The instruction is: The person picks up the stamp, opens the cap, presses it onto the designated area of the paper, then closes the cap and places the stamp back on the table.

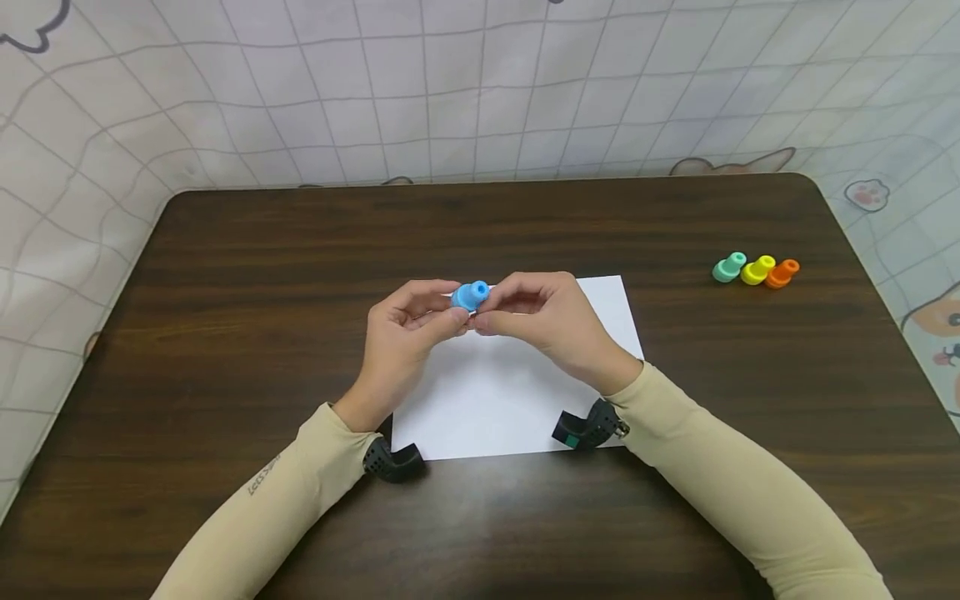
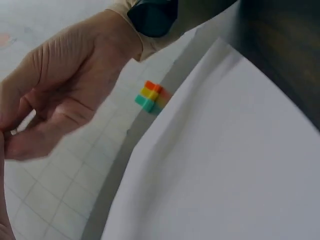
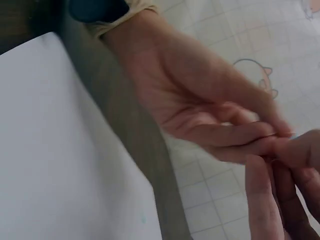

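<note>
A small blue plastic piece (image 1: 471, 296) with a round neck is held up between both hands over a white sheet of paper (image 1: 517, 400). My left hand (image 1: 444, 322) pinches it from the left and my right hand (image 1: 498, 309) pinches it from the right, fingertips nearly meeting. The right wrist view shows the left hand (image 3: 200, 105) with its fingers curled toward the right hand's fingertips (image 3: 280, 200); the blue piece is hidden there. In the left wrist view the right hand (image 2: 55, 100) is curled above the paper (image 2: 225, 165).
Teal (image 1: 728, 267), yellow (image 1: 757, 270) and orange (image 1: 782, 273) pieces lie in a row at the right of the dark wooden table (image 1: 225, 292), also seen as coloured pieces (image 2: 150, 96). A patterned cloth (image 1: 450, 83) hangs behind and beside the table.
</note>
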`<control>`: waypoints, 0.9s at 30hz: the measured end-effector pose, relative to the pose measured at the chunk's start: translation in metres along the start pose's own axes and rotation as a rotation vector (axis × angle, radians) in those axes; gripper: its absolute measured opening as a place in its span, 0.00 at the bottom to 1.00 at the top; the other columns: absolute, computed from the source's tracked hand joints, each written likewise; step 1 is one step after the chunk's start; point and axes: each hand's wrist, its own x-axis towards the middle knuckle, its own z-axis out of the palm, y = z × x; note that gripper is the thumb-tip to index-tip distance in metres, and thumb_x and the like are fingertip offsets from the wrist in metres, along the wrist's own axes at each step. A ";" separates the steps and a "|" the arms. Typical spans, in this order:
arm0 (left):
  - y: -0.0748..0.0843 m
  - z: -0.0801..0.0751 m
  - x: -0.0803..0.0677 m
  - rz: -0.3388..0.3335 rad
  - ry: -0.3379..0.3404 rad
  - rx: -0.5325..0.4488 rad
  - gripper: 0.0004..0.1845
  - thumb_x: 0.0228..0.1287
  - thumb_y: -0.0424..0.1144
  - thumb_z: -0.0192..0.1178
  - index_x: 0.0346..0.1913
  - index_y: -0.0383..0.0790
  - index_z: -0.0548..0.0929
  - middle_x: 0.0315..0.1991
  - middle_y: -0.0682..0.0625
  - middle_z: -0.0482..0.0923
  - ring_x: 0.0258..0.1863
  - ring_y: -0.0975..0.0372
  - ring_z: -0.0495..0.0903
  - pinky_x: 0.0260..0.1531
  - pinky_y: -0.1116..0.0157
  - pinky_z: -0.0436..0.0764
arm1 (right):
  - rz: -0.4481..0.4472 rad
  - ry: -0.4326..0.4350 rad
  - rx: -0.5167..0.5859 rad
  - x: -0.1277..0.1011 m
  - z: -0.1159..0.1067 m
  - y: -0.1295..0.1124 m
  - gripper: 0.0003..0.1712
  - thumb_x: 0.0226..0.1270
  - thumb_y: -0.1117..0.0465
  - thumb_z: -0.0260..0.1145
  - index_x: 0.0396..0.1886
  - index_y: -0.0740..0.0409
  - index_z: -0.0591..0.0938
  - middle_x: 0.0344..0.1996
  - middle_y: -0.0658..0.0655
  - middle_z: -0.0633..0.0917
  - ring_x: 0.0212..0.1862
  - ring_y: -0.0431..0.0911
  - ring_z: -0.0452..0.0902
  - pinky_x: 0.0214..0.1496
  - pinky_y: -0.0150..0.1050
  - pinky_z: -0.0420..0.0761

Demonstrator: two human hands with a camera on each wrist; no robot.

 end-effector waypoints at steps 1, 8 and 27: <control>0.000 0.002 0.001 0.012 0.001 0.005 0.17 0.63 0.31 0.72 0.54 0.40 0.86 0.42 0.53 0.89 0.37 0.63 0.91 0.48 0.61 0.92 | -0.005 -0.013 -0.016 0.000 0.000 0.000 0.07 0.63 0.63 0.77 0.40 0.58 0.89 0.36 0.51 0.92 0.44 0.53 0.89 0.52 0.42 0.90; 0.004 0.009 0.001 0.104 -0.033 0.041 0.19 0.60 0.29 0.74 0.54 0.31 0.84 0.44 0.56 0.89 0.36 0.65 0.91 0.43 0.61 0.92 | -0.064 -0.056 -0.103 -0.004 -0.004 -0.004 0.04 0.61 0.68 0.76 0.35 0.61 0.88 0.38 0.58 0.89 0.40 0.47 0.88 0.49 0.35 0.91; 0.004 -0.010 0.005 0.070 0.018 0.256 0.16 0.62 0.26 0.70 0.53 0.30 0.85 0.47 0.59 0.84 0.45 0.65 0.87 0.55 0.69 0.88 | -0.054 -0.026 -0.216 0.000 -0.012 -0.002 0.03 0.65 0.63 0.75 0.37 0.53 0.89 0.36 0.54 0.89 0.38 0.48 0.86 0.45 0.34 0.89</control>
